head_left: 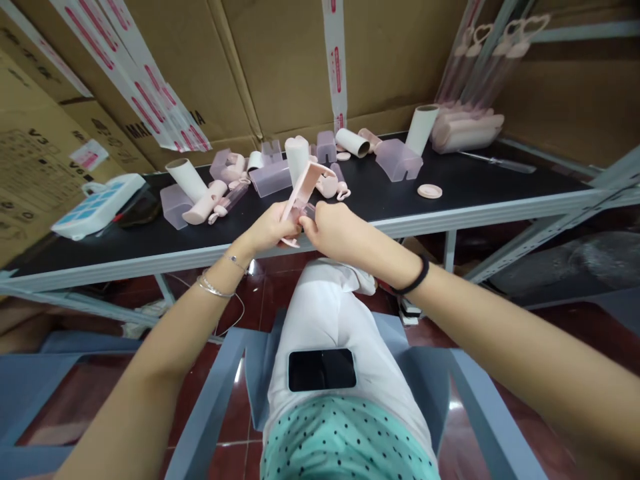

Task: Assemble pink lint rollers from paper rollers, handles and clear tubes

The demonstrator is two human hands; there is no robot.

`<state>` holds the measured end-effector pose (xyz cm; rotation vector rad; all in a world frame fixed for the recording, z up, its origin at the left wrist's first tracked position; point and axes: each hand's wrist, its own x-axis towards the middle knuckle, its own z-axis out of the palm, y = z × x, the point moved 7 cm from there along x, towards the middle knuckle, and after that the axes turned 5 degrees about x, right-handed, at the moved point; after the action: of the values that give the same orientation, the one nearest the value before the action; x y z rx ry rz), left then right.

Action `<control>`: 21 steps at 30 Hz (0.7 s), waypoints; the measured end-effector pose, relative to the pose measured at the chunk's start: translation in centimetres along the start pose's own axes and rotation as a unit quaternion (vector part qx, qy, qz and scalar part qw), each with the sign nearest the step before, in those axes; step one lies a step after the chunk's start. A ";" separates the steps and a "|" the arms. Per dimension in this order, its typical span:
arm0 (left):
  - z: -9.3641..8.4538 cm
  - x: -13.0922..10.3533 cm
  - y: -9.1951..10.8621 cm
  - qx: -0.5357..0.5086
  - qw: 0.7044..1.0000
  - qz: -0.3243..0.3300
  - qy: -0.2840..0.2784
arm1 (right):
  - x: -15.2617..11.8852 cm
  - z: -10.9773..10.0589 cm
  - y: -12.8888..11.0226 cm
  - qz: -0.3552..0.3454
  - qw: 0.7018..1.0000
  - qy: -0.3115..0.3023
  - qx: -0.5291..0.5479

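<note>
My left hand (274,225) is wrapped round a pale pink plastic part (311,179), an open shell that tilts up to the right in front of the table edge. My right hand (333,227) is closed against the same part from the right, its thumb and fingers pinching a small translucent piece (309,211). Behind the hands a white tube (297,157) stands upright. Translucent purple pieces (273,179) and a pink heart-ended piece (343,191) lie close by on the black tabletop (385,200).
Left are a white tube (186,179), a pink cylinder (205,202) and a blue-white case (99,205). Right are a purple holder (399,160), a pink disc (429,191), a screwdriver (505,163) and bagged pink parts (467,129). A phone (322,370) rests on my lap.
</note>
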<state>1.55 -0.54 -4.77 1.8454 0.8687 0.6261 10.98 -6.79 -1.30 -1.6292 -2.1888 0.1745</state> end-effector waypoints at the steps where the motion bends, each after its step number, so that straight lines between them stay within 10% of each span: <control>1: -0.2 -0.1 -0.1 -0.009 1.000 0.008 0.012 | 0.1 0.1 -0.2 -0.002 1.000 0.003 0.006; 8: -0.9 -0.1 0.2 -0.030 0.996 0.055 0.057 | -1.0 0.7 -1.4 -0.114 0.989 -0.015 -0.095; 21: -0.4 -0.2 0.1 -0.135 0.988 0.079 0.019 | -0.5 -0.4 -0.1 0.011 0.999 -0.012 -0.037</control>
<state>1.17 -0.50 -4.57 1.6702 0.6310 0.8393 11.18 -7.35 -1.02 -1.7003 -2.2191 0.1221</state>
